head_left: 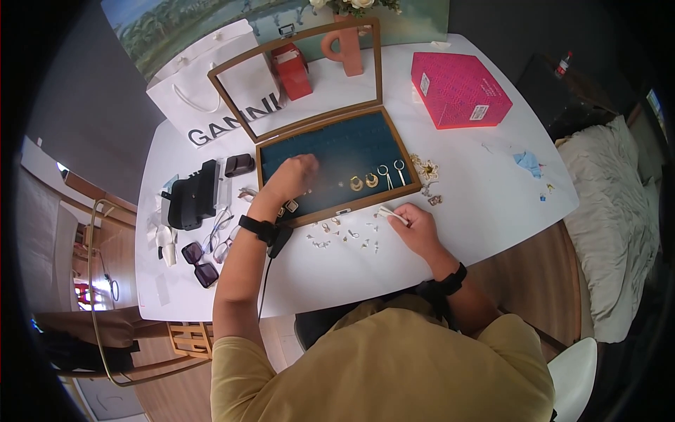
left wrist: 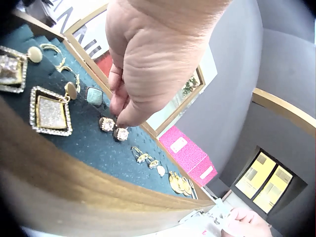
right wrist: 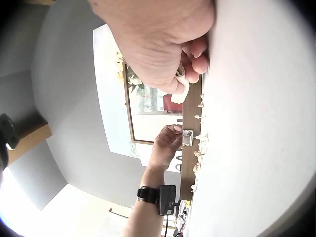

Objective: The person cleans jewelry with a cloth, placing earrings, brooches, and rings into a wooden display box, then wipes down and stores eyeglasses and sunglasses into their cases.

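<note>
Over the dark teal lining of a glass-lidded jewelry case [head_left: 281,151], the left hand [head_left: 292,178] is lowered. In the left wrist view, the left hand [left wrist: 153,59] pinches at a square sparkling stud earring [left wrist: 121,134]; a similar stud [left wrist: 106,124] sits beside it. Square drop earrings [left wrist: 51,115] and a turquoise piece [left wrist: 94,96] lie nearby in the case. In front of the case's right part, the right hand [head_left: 420,231] holds a small white folded piece [head_left: 391,214] between thumb and fingers. The right wrist view shows the right hand [right wrist: 158,44] gripping this white piece [right wrist: 180,94].
Loose small jewelry [head_left: 353,234] lies before the case. Sunglasses [head_left: 200,265], eyeglasses and a black case [head_left: 191,197] stand left. The open glass lid [head_left: 380,63] rises behind; a pink box [head_left: 460,91] is at the back right, a paper bag [head_left: 169,105] at the back left.
</note>
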`<action>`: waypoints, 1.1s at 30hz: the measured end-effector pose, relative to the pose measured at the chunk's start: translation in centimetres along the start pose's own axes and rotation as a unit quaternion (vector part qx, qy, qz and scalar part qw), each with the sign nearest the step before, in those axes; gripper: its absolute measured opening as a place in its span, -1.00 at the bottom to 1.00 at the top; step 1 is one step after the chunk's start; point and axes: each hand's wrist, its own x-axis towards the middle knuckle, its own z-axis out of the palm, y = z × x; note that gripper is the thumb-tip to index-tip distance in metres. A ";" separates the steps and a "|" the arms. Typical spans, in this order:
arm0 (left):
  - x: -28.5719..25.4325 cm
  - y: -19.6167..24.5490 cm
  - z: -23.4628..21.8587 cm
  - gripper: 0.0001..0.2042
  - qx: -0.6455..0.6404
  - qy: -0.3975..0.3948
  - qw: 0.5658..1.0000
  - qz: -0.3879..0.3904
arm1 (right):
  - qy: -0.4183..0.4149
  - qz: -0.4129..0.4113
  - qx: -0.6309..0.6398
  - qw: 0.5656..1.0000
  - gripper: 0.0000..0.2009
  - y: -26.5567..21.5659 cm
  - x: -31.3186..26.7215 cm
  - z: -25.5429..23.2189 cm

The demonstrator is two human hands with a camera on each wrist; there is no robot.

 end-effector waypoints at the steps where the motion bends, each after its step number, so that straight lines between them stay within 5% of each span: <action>1: 0.0 0.0 0.1 -0.83 -0.009 0.012 1.000 0.000 | 0.001 -0.002 -0.001 1.000 -0.83 0.0 0.0 0.0; 11: 0.1 -0.2 0.1 -0.77 0.017 0.025 0.998 0.048 | -0.001 -0.002 0.006 1.000 -0.83 0.1 0.0 0.0; 29: -0.8 -0.2 -1.8 -0.70 0.063 0.015 0.997 0.031 | 0.009 -0.022 0.005 1.000 -0.83 0.5 0.1 0.2; 33: -1.8 -0.5 -2.3 -0.73 0.155 0.029 0.988 -0.003 | 0.008 -0.015 0.007 1.000 -0.83 0.2 0.0 0.0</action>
